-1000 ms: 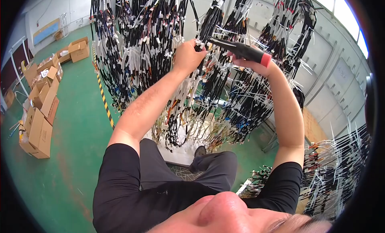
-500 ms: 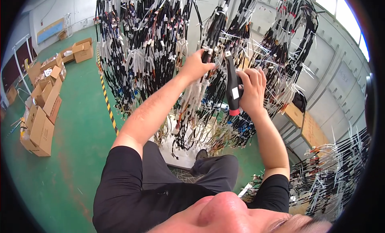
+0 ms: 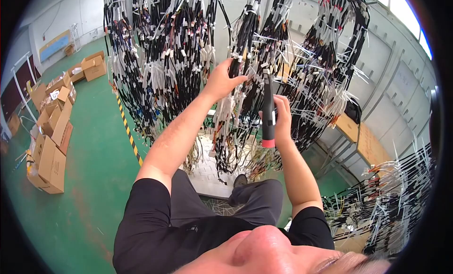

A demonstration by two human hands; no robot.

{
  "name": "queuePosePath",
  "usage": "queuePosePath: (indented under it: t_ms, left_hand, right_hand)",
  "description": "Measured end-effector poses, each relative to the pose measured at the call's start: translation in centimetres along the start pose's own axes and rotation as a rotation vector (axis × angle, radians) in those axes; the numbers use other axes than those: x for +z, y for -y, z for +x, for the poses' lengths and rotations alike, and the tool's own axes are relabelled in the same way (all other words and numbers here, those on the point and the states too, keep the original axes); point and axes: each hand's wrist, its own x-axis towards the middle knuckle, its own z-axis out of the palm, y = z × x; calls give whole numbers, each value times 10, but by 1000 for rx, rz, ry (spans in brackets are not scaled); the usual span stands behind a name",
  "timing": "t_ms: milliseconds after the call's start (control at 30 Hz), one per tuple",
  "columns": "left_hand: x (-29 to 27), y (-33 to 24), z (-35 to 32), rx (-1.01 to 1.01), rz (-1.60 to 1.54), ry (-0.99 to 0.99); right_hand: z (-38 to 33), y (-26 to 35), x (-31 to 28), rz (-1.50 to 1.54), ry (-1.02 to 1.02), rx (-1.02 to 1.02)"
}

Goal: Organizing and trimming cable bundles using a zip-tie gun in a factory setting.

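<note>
A bundle of black and white wire harnesses (image 3: pixel 239 36) hangs in front of me. My left hand (image 3: pixel 220 83) is closed round it at mid-height, its thumb pointing right and its fingertips hidden behind the wires. To the right of that bundle, my right hand (image 3: pixel 283 123) holds a black cable tie gun (image 3: pixel 268 102) with a red end knob. Its narrow metal nose points up and away from me, close to the hanging wires. The gun's body partly covers the fingers of my right hand.
More wire harnesses (image 3: pixel 174 52) hang to the left and right, with white cable ties sticking out. Another heap of harnesses (image 3: pixel 377 212) lies at the lower right near a wooden bench (image 3: pixel 368 144). Open cardboard boxes (image 3: pixel 51 165) line the green floor (image 3: pixel 89 217) at left.
My right hand has moved left and slightly down, and the cable tie gun stands more upright. My left hand keeps its hold on the harness bundle. The whole view has shifted slightly.
</note>
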Motion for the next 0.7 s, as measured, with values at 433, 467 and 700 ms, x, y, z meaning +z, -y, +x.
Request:
queuePosePath:
  t_ms: [433,467,700]
  left_hand:
    - [-22,3,26,-388,62,250]
    - [-23,5,25,-348,85,218]
    - [-10,24,10,-234,-100,267]
  right_hand:
    - [-164,-27,20,229,100,369]
    - [-168,-23,22,238,91,398]
    - [-265,-65,64,255,58,389]
